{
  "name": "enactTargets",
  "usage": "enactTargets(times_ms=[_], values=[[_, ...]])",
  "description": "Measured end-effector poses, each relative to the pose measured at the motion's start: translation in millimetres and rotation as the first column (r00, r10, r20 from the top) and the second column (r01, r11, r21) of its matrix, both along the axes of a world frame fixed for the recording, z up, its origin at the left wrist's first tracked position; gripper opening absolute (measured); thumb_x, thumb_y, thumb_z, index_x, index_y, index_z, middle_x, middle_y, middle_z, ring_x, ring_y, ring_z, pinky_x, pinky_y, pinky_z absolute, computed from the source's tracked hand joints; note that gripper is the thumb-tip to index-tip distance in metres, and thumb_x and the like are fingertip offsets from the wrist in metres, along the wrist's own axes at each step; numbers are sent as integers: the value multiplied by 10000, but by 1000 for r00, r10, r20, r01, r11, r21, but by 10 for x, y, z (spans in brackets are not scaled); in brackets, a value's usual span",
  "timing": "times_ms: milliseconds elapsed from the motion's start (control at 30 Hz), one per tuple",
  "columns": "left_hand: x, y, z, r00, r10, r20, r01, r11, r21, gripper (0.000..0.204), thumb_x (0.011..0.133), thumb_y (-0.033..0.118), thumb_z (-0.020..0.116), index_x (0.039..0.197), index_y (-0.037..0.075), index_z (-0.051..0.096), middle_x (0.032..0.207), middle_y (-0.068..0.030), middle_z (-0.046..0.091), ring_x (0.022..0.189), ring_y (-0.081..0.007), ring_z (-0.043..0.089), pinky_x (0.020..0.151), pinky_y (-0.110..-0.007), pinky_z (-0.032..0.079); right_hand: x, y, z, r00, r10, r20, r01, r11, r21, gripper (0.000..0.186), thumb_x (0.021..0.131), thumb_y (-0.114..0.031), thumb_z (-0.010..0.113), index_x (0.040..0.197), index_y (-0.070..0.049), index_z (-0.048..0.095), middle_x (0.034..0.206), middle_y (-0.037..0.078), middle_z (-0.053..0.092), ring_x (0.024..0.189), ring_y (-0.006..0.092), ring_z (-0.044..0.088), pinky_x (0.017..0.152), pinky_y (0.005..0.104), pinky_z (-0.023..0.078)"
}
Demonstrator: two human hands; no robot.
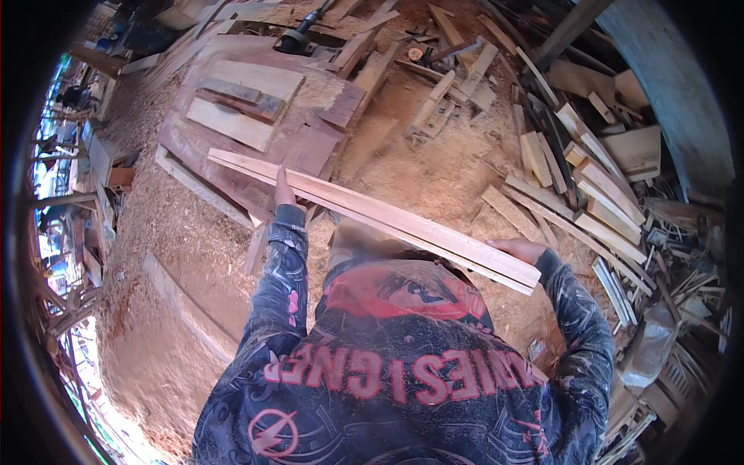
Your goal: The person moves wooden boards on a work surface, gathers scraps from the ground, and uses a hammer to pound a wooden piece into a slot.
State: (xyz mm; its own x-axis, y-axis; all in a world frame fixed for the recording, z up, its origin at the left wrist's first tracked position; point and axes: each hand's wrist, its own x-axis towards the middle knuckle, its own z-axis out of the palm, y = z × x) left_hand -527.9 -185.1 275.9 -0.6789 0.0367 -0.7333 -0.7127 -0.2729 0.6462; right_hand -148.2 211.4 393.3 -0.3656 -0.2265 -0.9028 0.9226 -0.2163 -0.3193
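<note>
A long pale wooden board (372, 209) lies slantwise across the front of my body, its far left end over the bench. A dark line runs along its length near the right end, so it looks like two strips held together. My left hand (285, 188) grips it toward the left end, the thumb or a finger showing on top. Near the other end, my right hand (521, 249) is closed round the far edge, its fingers partly hidden.
Short planks (229, 122) rest on a reddish-brown bench top (306, 151). A dark power tool (298, 37) stands at its far end. Piled offcuts (608, 194) fill the right side, beside a thick post (674, 85). Sawdust (434, 167) covers the ground, with a loose plank (186, 302) at left.
</note>
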Motion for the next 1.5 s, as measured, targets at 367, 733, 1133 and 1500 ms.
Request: enactTargets(times_ms=[367, 733, 1133, 1500], values=[[230, 194, 234, 1000, 11, -23, -15, 988, -153, 803, 817, 613, 608, 1358, 44, 442, 1250, -144, 558, 1058, -298, 602, 888, -440, 514, 201, -139, -208, 998, -2, 71, 10, 993, -117, 516, 988, -469, 469, 1253, -47, 602, 1148, 52, 673, 936, 114, 656, 839, 272, 523], [153, -36, -125, 996, -58, -66, 48, 989, -141, 809, 840, 618, 573, 1395, 49, 424, 1302, -135, 531, 1111, -309, 578, 947, -457, 477, 256, -134, -210, 966, 85, -245, -105, 992, -71, 611, 970, -529, 473, 1317, -33, 554, 1276, 71, 607, 1089, 130, 591, 972, 266, 444], [-15, -416, -225, 987, -81, 137, 87, 995, -43, 808, 861, 715, 419, 1415, 128, 408, 1384, -140, 487, 1244, -355, 483, 1040, -570, 370, -282, 191, 378, 692, 707, -145, -540, 641, 545, 836, 847, -732, 489, 1071, 51, 680, 937, 196, 698, 864, 286, 665, 787, 399, 509], [155, -55, 1333, 843, 351, -408, -308, 936, 170, 843, 941, 688, 268, 1521, 83, 177, 1555, -144, 231, 1397, -325, 289, 1149, -461, 258, -215, -170, 444, 504, 836, -216, -206, 359, 911, 614, 820, -564, 635, 1113, -24, 609, 969, 223, 651, 908, 387, 633, 771, 480, 493]])
